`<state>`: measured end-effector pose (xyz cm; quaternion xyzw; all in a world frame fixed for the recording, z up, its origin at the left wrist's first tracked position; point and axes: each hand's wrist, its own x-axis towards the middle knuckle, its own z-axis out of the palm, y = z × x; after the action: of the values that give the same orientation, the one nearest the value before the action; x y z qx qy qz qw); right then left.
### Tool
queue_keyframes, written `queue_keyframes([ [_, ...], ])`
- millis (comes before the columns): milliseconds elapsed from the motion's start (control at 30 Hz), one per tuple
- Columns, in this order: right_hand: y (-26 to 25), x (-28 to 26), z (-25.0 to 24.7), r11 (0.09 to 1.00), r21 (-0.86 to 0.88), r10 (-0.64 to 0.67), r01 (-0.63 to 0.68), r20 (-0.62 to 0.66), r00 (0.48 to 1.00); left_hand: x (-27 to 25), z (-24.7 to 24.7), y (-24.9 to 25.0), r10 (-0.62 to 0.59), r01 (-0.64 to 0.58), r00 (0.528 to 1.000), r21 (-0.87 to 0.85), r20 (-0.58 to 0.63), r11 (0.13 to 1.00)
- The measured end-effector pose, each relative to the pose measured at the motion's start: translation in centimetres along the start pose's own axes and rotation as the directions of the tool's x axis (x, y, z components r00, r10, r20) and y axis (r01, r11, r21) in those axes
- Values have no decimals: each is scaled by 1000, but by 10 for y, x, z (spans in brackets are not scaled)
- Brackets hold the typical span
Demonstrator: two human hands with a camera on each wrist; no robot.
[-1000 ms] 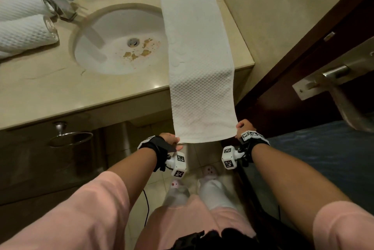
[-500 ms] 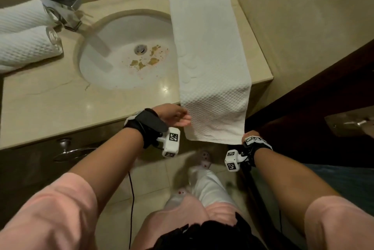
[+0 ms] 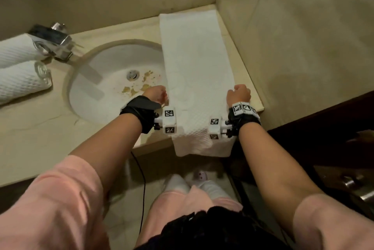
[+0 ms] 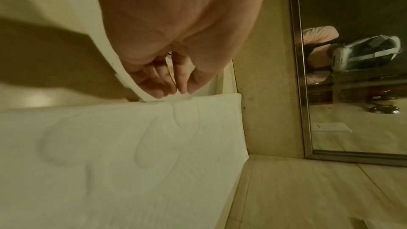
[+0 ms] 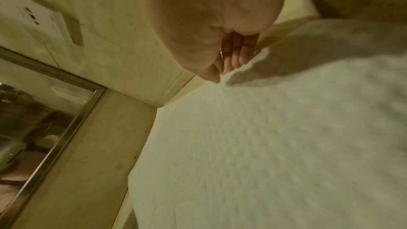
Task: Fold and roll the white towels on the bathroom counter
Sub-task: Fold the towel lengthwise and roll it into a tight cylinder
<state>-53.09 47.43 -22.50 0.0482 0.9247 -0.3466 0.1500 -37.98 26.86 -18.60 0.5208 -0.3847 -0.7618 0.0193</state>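
Far left of the surface [image 3: 40, 140]: two rolled towels [image 3: 20, 80] lying side by side by the tap [image 3: 50, 40], well apart from the work. Sink [image 3: 97, 96] next. Left hand [image 3: 155, 94] at the left edge of the folded towel [image 3: 194, 53], which lies as a long strip along the right side of the surface, near end draped over the front edge. Left grip: fingertips [image 4: 163, 91] bunched, pinching the upper layer's corner. Right hand [image 3: 238, 93] at the towel's right edge, fingers curled; right wrist view is blurred and shows fingertips [image 5: 233, 62] just above the cloth, so cannot tell whether it has hold of anything. Judgement: near end is being folded over to start the roll. Do it well by keeping both corners level, edges matched to the strip's sides, cloth taut between the hands, then pressing flat.
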Motion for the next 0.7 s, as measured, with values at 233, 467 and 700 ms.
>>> queue_keyframes([
  [233, -42, 46, 11, 973, -216, 98, -79, 79, 992, 42, 1, 27, -4, 3, 1000, 99, 3, 995],
  [467, -65, 78, 19, 956, -253, 185, -151, 117, 976, 71, 15, 63, -47, 46, 999, 147, 6, 988],
  [700, -82, 101, 26, 957, -247, 195, -152, 156, 968, 100, 21, 79, -70, 56, 997, 309, 33, 949],
])
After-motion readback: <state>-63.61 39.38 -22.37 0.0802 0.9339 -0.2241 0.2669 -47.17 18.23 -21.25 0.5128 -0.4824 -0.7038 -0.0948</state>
